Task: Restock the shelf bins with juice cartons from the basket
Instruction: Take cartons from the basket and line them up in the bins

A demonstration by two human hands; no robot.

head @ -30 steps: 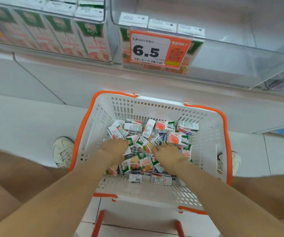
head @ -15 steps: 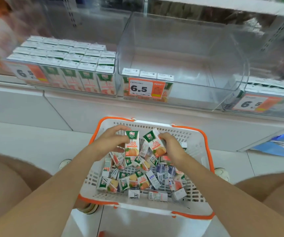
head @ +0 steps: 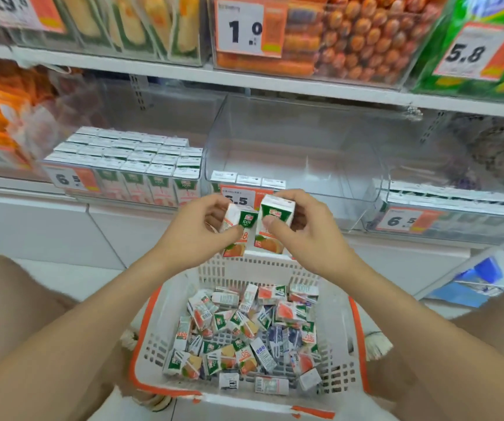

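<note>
**Two juice cartons in hand above the basket**

Head view.

- Left hand (head: 196, 229): pinches the left carton (head: 240, 226), thumb on the printed front and fingers curled behind it. Carton upright, green panel at the top.
- Right hand (head: 302, 229): grips the right carton (head: 276, 214), thumb on the front and fingers wrapped over the top and far side. Carton upright.
- The two cartons stand just beside each other, above the far wall of the basket (head: 244, 268) and in front of the price tag (head: 238, 199) marked 6.5.
- Basket: white plastic with an orange rim, on the floor between the person's knees. It holds loose cartons (head: 244, 335) in a jumbled heap, lying at all angles.
- Middle bin (head: 305, 165): clear plastic on the lowest shelf, directly behind the hands. A short row of cartons (head: 247, 179) stands at its front left.
- Left bin (head: 129, 165): packed with upright cartons in rows, tagged 6.5.
- Right bin (head: 457, 202): cartons inside, tagged 6.5; contents are blurred.
- Upper shelf (head: 275, 83): clear bins of orange and green packs, with tags reading 1.0 and 5.8.
</note>
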